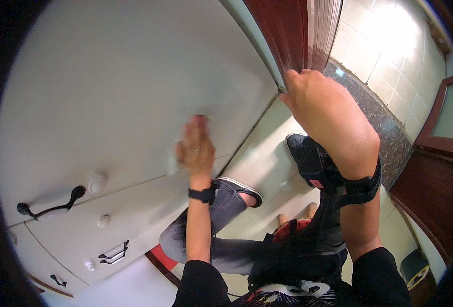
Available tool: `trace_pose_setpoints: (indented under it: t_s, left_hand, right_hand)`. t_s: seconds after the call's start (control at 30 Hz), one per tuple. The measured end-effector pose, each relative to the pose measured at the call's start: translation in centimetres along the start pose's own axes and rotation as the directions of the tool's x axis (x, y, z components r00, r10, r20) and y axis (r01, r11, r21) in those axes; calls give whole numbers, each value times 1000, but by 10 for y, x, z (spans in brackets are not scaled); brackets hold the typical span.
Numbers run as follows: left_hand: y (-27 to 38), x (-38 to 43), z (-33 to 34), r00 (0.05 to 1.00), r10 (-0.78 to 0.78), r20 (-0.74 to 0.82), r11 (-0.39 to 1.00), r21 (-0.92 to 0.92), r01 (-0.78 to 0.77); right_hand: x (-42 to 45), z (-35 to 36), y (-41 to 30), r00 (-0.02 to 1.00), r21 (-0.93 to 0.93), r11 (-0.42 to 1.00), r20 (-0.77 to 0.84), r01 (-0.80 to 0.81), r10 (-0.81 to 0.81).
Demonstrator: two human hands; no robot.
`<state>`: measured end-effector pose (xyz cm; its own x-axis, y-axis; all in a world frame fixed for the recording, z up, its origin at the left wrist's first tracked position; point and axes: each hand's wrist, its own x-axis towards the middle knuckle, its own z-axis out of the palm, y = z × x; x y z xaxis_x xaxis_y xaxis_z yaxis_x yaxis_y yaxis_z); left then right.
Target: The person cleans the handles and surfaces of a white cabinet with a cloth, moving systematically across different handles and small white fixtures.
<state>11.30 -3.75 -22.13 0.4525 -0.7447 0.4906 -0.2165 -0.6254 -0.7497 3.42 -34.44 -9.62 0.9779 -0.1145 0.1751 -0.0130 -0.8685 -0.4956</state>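
My left hand (196,147) is blurred against the lower part of a large white cabinet door (134,76); a bit of something dark shows at its fingertips, and whether it holds anything is unclear. A dark band circles that wrist. Up at the right, my right hand (307,90) has its fingers bent at the edge of a dark red wooden door frame (288,34), beside the cabinet's corner. Its fingertips are partly hidden, so its grip cannot be made out. A black strap device sits on the right forearm.
Black curved handles (52,209) and white round knobs (97,182) stick out from the cabinet fronts at the lower left. My feet in dark clogs (297,149) rest on pale floor tiles (265,153). A dark marbled threshold (387,130) lies right of my right hand.
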Motion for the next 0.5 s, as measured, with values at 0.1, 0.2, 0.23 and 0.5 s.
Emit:
trace_pose_setpoints:
  t_s: [0.1,0.2,0.23,0.5]
  left_hand:
    - [55,-35,22,796,541,271,794,147,-590]
    - [103,-48,35,430,738,521,196,444,-874]
    - [111,-51,37,311,701,642,-102,522,-847]
    - [73,-49,36,975,84,208,981,-191,-44]
  right_hand:
    - [2,3,-4,993,-15,999,110,-28,30]
    - [0,1,2,991,-85,996,129,-19,30]
    - [1,0,4,994,-97,995,103,-21,31]
    - [1,-1,-4,993,-144,989,106,-35,51]
